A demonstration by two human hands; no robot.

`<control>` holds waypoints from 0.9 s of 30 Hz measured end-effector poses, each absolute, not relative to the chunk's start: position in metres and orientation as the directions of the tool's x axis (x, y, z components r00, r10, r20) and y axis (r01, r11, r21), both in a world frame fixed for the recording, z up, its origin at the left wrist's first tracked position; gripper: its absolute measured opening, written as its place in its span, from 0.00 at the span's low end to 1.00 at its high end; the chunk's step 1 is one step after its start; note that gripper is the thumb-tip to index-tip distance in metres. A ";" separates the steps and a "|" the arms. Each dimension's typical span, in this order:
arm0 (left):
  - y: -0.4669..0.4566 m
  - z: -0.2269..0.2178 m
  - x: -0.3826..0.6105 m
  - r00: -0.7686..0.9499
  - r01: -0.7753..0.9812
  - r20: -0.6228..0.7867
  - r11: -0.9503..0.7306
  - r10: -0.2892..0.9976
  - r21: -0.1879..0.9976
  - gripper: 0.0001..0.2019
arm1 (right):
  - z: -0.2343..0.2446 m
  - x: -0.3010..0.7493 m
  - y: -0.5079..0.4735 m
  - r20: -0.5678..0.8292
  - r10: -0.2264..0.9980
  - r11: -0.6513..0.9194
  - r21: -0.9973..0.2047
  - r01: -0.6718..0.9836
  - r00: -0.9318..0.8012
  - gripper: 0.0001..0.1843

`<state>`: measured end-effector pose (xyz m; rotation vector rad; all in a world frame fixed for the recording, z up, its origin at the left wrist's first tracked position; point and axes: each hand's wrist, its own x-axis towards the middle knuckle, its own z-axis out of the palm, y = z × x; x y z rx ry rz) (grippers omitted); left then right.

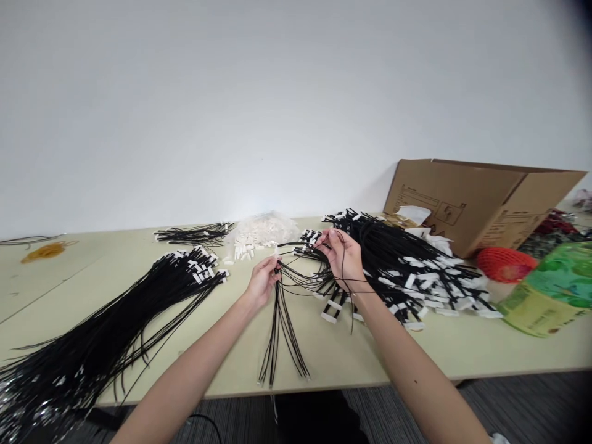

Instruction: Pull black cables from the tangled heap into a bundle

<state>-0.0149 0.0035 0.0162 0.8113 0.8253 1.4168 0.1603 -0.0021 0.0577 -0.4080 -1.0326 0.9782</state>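
Observation:
My left hand (262, 282) is closed around a small bunch of thin black cords (282, 333) whose loose ends trail toward the table's front edge. My right hand (343, 256) pinches a single black cord near its white tag, just above a big tangled heap of black cords with white tags (407, 265). A few cords loop between the two hands. The hands are about a hand's width apart over the pale green table (462, 351).
A long sheaf of tagged black cords (115, 333) fans across the left side. A smaller bunch (197, 234) and a bag of white plastic clips (259, 233) lie at the back. An open cardboard box (481, 200), a red net (506, 263) and a green bag (550, 290) sit right. Yellow rubber bands (46, 250) lie far left.

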 end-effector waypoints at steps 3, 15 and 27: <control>0.004 0.016 -0.015 -0.002 -0.500 0.014 -0.013 1.000 0.866 0.09 | 0.059 0.164 0.001 0.518 0.833 0.537 -0.670 -0.513 0.195 0.12; 0.008 0.012 -0.020 -0.009 -0.457 0.028 -0.030 1.000 0.889 0.12 | 0.069 0.185 -0.002 0.500 0.825 0.552 -0.611 -0.568 0.263 0.12; 0.007 0.010 -0.017 0.067 -0.547 -0.014 0.049 0.998 0.836 0.08 | 0.051 0.164 -0.009 0.896 0.428 0.818 -0.330 0.472 -0.116 0.07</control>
